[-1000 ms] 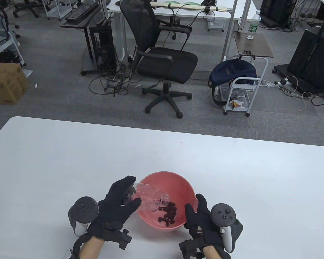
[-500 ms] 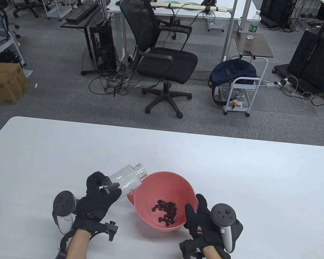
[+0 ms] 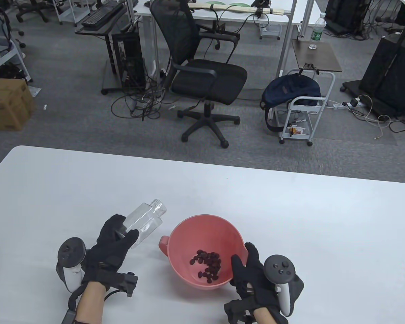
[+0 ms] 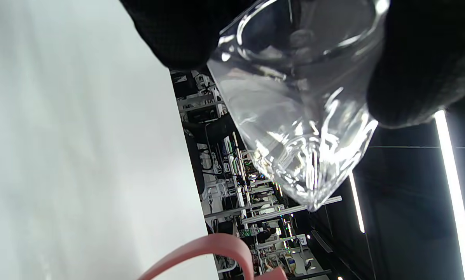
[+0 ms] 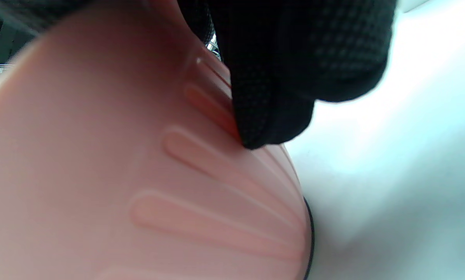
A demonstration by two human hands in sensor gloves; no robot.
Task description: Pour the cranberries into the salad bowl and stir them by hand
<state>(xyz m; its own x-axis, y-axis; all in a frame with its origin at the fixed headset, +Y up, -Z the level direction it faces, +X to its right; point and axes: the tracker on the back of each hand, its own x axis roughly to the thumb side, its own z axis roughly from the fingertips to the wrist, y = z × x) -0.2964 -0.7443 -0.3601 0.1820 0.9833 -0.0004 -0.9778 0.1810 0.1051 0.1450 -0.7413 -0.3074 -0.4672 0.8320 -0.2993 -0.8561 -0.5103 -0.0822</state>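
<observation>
Left hand (image 3: 113,241) grips the empty clear bottle (image 3: 145,221), tilted mouth-up, held off left of the salad bowl (image 3: 222,229). Right hand (image 3: 253,273) clamps the bowl's near-right rim; cranberries (image 3: 207,263) lie piled at its bottom. Risk — bottle set down tilted could topple or roll on the table (image 3: 290,216); stirring one-handed, the bowl may tip if the rim grip slackens. Right wrist view shows a fingertip (image 5: 263,128) pressed on the ribbed outer wall — hidden from table view.

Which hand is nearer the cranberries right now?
Right. The right hand grips the bowl rim beside the cranberries; the left hand holds the bottle off to the bowl's left.
</observation>
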